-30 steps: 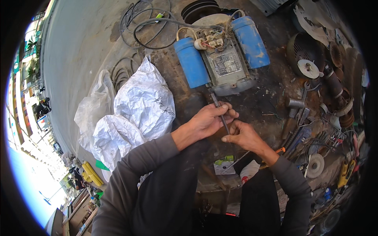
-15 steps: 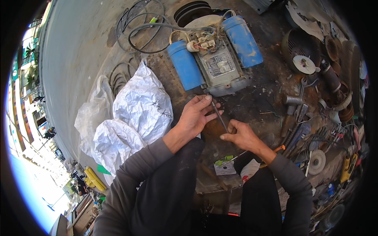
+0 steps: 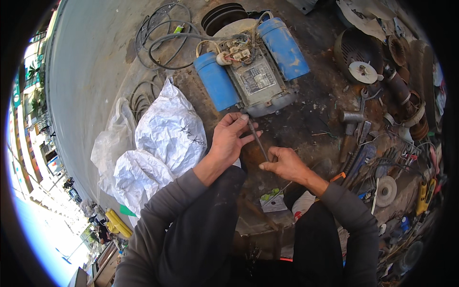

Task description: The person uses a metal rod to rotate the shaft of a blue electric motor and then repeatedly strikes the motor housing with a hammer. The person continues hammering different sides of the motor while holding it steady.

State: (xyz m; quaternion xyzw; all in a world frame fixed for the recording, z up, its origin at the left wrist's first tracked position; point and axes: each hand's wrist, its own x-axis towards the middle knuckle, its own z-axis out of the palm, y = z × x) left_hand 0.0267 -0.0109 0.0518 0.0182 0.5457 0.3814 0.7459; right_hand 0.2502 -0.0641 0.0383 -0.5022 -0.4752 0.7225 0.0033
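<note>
Your left hand has slid up to the far end of the slim metal rod since a second ago; your right hand pinches its near end. Both hands stay apart, each clamped on the rod, probably to steady it at two points. It slants from eleven towards five o'clock, near the electric motor at twelve, whose blue capacitors flank it, seemingly for short wiring to the terminal block.

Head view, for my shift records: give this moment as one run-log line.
left hand: at upper end of dark rod | right hand: gripping its lower end | ahead: motor | left: white sack
</note>
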